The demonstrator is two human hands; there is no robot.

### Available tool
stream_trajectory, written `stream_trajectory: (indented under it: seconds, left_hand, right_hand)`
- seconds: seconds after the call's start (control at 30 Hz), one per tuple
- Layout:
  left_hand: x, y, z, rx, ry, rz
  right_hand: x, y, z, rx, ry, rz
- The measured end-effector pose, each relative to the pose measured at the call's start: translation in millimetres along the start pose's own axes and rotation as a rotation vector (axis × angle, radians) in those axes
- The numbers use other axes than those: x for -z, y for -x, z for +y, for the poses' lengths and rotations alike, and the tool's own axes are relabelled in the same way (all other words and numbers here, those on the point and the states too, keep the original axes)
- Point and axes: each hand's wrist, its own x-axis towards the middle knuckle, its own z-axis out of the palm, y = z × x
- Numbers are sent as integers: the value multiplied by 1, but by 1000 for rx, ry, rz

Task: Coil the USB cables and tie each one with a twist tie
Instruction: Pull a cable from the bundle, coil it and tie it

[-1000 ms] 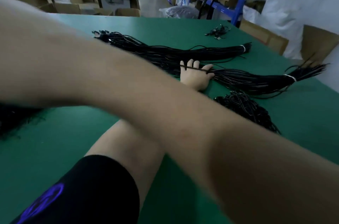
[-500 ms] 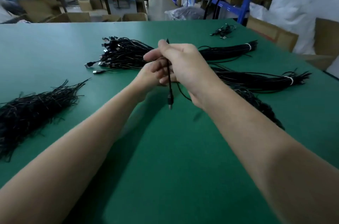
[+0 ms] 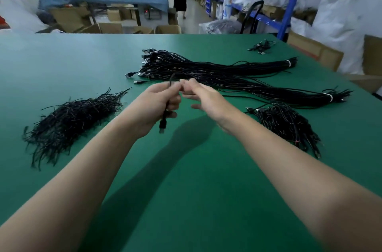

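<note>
Your left hand [image 3: 159, 102] has its grip clamped on one black USB cable [image 3: 166, 110], held above the green desk [image 3: 186, 185]. The plug [image 3: 162, 128] hangs below your fist and the cord pokes up past your fingers. Your right hand [image 3: 203, 96] is just beside it, fingertips meeting the left hand's. It is blurred, so I cannot tell whether its grip is pinched on the cord or apart. A pile of twist ties [image 3: 72, 117] lies on the desk to your left. Two long cable bundles [image 3: 217, 72], each tied with a white band, lie beyond your hands. A heap of coiled cables [image 3: 287, 125] lies to your right.
</note>
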Motion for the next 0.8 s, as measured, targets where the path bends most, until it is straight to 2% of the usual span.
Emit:
stream_trajectory:
  seconds: [0.03,0.1,0.17,0.27,0.37,0.47,0.63,0.8]
  left_hand:
    - [4,1,6,-47,-32,14]
    - [13,2,28,-148,-131,57]
    - [21,3,54,-253,-187,78]
    - [36,5,78,-401,-104,116]
    - [48,7,73,-395,-96,150]
    - [52,11,51,-312,-61,200]
    - [58,10,32,-236,-24,221]
    - [77,6,25,-199,-75,284]
  right_hand:
    - [3,0,5,-29,-74,-7]
    - [10,1,22,-87,-5,-45]
    - [20,-2,39,-135,227,-88]
    - [52,-19,47,-143,608,51]
    - [105,-38,48,-259,1001,139]
    - [145,-46,59,-513,1247,78]
    - [164,-67,66,-775,1129,-13]
    - [161,-78,94,-849,858,77]
